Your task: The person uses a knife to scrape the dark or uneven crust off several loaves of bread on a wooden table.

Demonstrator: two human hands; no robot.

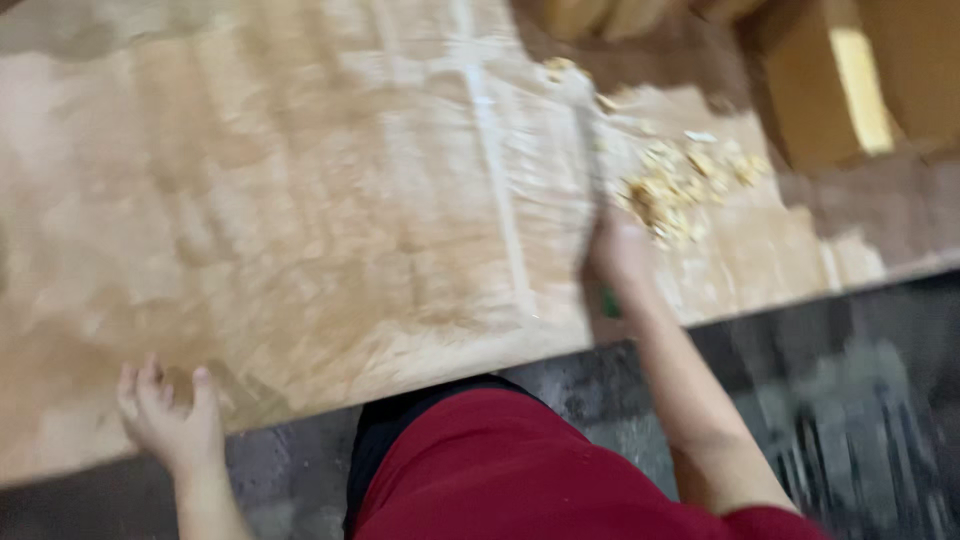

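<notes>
The picture is blurred by motion. My left hand (170, 415) rests at the near edge of a wide pale wooden board (300, 210), fingers curled and apart, holding nothing. My right hand (618, 250) is closed around a long thin tool (590, 170) with a green end (608, 303) showing below the fist. The tool's shaft runs up the board toward its far side. Just right of that hand lies a heap of pale yellow crumbs or shavings (680, 185) on the board.
Brown wooden boxes or blocks (840, 80) stand at the far right beyond the board. Dark grey floor (850, 400) lies below the board's near edge. My red garment (500, 470) fills the lower middle.
</notes>
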